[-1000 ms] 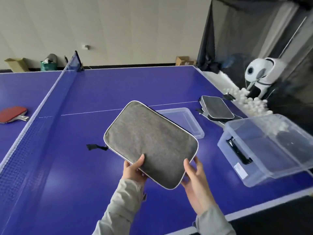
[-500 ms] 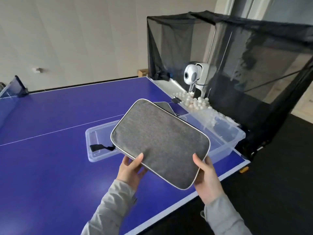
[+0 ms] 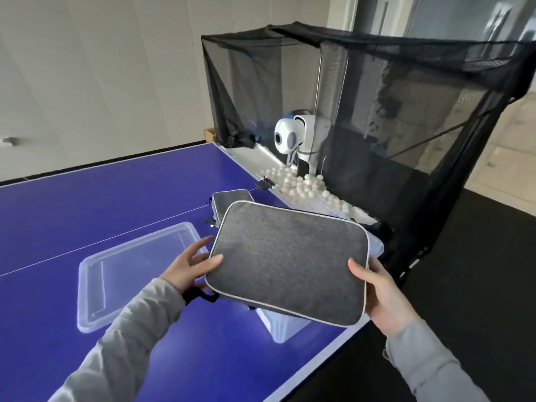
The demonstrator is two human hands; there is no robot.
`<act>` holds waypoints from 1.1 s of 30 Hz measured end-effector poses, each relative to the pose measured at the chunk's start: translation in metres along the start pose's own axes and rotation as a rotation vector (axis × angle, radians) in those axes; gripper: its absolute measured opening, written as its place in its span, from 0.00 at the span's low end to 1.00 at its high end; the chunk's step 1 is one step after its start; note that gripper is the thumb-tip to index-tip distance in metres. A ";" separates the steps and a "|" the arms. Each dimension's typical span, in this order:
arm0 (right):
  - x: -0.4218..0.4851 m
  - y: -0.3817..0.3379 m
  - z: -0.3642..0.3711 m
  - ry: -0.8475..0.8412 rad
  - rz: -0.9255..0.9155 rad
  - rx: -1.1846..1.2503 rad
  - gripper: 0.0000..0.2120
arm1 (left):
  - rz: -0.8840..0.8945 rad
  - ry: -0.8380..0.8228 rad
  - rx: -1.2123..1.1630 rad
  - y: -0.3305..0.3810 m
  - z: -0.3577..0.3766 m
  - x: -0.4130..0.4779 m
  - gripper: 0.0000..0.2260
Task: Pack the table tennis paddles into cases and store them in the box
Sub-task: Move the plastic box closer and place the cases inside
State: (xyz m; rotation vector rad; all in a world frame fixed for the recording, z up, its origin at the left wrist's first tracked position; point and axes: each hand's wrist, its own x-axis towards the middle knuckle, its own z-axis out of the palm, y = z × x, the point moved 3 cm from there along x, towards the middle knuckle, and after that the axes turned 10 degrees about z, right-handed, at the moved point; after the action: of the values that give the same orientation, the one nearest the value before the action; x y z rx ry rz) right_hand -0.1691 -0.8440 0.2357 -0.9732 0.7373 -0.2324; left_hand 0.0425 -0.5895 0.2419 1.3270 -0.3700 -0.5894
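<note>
I hold a grey paddle case (image 3: 287,261) with white piping flat between both hands. My left hand (image 3: 188,266) grips its left edge, thumb on top, and my right hand (image 3: 383,294) grips its near right corner. The case hovers over the clear plastic box (image 3: 282,327), which it mostly hides; only the box's near corner shows below. A second grey case (image 3: 229,198) lies on the blue table (image 3: 116,198) just behind. The case's black zipper pull (image 3: 203,294) hangs by my left wrist.
The box's clear lid (image 3: 136,274) lies flat on the table to the left. A white ball-feeding robot (image 3: 293,137) stands inside a black net cage (image 3: 406,111) at the table's right end, with several white balls (image 3: 293,184) in its trough. The table's near edge runs diagonally below my arms.
The view swung right, from the net toward the table's end. Both hands carried the case rightward, from above the open table to above the clear box, which it now covers.
</note>
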 end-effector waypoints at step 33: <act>0.316 -0.080 -0.069 -0.303 0.265 -0.777 0.19 | -0.158 0.779 0.131 -0.159 0.125 0.106 0.29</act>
State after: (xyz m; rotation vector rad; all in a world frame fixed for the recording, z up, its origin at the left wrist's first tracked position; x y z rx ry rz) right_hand 0.0295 -1.0905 0.1310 -1.5820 0.6710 0.4640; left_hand 0.0262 -0.7719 0.1058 1.6088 0.3417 -0.1419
